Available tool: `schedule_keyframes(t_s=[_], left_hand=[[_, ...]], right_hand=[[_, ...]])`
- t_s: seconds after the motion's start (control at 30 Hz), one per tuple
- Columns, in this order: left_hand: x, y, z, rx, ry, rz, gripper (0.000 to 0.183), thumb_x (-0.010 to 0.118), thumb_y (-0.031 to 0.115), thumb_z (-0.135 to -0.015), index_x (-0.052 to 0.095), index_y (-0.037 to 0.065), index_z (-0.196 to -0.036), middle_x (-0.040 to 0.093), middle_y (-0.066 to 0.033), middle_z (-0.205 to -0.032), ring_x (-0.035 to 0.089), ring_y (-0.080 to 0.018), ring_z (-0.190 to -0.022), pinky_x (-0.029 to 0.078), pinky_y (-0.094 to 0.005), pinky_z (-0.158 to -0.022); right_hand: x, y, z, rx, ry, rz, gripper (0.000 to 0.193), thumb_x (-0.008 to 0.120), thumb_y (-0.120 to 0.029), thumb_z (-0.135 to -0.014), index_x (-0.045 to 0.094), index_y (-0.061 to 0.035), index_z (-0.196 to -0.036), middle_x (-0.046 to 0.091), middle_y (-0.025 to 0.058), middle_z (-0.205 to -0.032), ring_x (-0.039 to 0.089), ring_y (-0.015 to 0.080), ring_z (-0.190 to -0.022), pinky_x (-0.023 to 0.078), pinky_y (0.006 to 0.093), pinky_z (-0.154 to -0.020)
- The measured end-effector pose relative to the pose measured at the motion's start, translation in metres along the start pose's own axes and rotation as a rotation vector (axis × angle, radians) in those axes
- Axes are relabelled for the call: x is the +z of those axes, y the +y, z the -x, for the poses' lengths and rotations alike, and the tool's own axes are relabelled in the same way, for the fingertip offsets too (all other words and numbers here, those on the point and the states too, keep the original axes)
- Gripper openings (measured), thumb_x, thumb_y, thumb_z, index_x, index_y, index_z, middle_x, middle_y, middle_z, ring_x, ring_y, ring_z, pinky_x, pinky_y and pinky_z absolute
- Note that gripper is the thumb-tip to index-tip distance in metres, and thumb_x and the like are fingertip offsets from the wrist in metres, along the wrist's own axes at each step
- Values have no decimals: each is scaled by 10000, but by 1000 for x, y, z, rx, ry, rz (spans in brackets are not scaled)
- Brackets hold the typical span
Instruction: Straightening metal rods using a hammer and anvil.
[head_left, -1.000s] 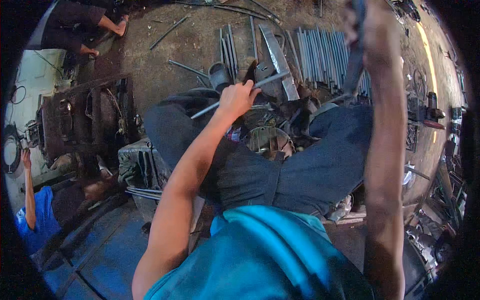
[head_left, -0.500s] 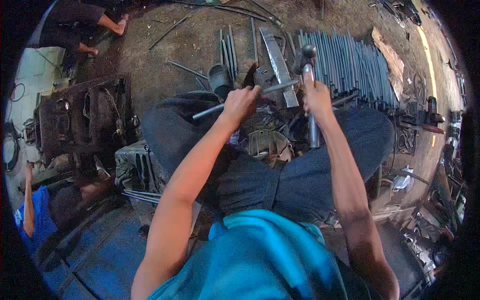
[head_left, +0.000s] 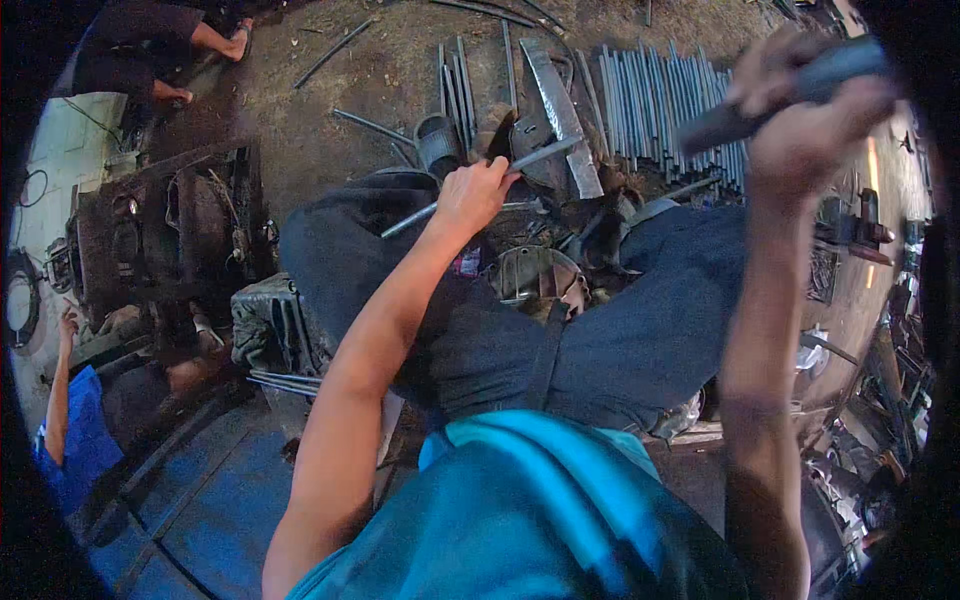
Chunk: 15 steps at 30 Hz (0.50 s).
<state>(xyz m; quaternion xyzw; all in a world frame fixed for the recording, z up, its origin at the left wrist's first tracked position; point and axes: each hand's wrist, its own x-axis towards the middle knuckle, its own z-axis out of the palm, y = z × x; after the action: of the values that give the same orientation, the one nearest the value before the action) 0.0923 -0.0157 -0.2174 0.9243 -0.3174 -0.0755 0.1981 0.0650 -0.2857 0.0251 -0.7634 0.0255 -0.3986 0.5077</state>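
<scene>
Farthest left of the metal rod (head_left: 548, 155), and nearer the body than it, a co-worker in a blue shirt (head_left: 85, 430), with one bare arm raised. Also well left of the rod, a dark metal frame (head_left: 160, 225) with openings and cables. Left of the rod and farther out, the bare feet (head_left: 237, 42) of another person in dark clothing. Left of the rod and closer to the body, a boxy grey-green block (head_left: 272, 325) and a few thin bars (head_left: 285, 382). Grips the metal rod near its middle with the left hand (head_left: 472, 195), clenching it with knuckles upward. Holds it aslant, with its left end over the dark trousers (head_left: 335, 245) and its right end higher. Just beyond the rod, a grey ribbed piece (head_left: 437, 145). Nearer the body than the rod, between the thighs, a rounded metal housing (head_left: 535, 277). Behind the rod's right end, a flat silvery strip (head_left: 560, 115); cannot tell whether touching. Right of the rod and farther out, a row of slim bars (head_left: 665, 112), side by side. Higher and well right of the rod, grasps a blurred hammer (head_left: 835, 72) in the closed right hand (head_left: 810, 130). Farthest right of the rod, a dark upright fitting (head_left: 868, 212) and jumbled metal pieces (head_left: 840, 485).
</scene>
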Motion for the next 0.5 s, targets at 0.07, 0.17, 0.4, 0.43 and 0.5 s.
schedule_keyframes(t_s=[0.07, 0.17, 0.4, 0.43, 0.5], left_hand=[[-1, -3, -1, 11, 12, 11, 256, 587, 305, -920, 520, 58, -898, 633, -182, -781, 630, -429, -688, 498, -512, -574], [-3, -4, -3, 93, 59, -26, 235, 591, 294, -920, 525, 68, -908, 638, -181, -801, 628, -431, -693, 494, -509, -571], [-7, 2, 7, 18, 23, -52, 253, 617, 295, -899, 544, 53, -880, 623, -150, -760, 632, -389, -641, 502, -488, -549], [-6, 2, 9, 35, 88, -52, 253, 617, 295, -899, 544, 53, -880, 623, -150, -760, 632, -389, -641, 502, -488, -549], [-5, 1, 8, 37, 91, -78, 254, 622, 293, -895, 547, 52, -872, 623, -143, -763, 632, -386, -636, 506, -483, -544]], right_hand=[[32, 48, 95, 335, -153, 421, 448, 455, -359, -985, 558, 25, -780, 561, 145, -618, 601, 263, -604, 465, 407, -584], [46, 93, 153, 1064, -311, 292, 502, 460, -492, -979, 511, -57, -735, 455, 28, -510, 460, 133, -380, 408, 282, -373], [4, 38, 22, 498, -293, -51, 529, 384, -596, -965, 511, -94, -857, 464, -25, -596, 447, 76, -450, 380, 226, -396], [2, 15, -4, 247, -265, -102, 514, 392, -583, -965, 508, -90, -879, 457, -27, -594, 441, 70, -437, 393, 215, -385], [-1, -27, -46, 29, -160, -194, 483, 414, -557, -966, 503, -86, -915, 443, -32, -587, 433, 57, -411, 417, 198, -362]])
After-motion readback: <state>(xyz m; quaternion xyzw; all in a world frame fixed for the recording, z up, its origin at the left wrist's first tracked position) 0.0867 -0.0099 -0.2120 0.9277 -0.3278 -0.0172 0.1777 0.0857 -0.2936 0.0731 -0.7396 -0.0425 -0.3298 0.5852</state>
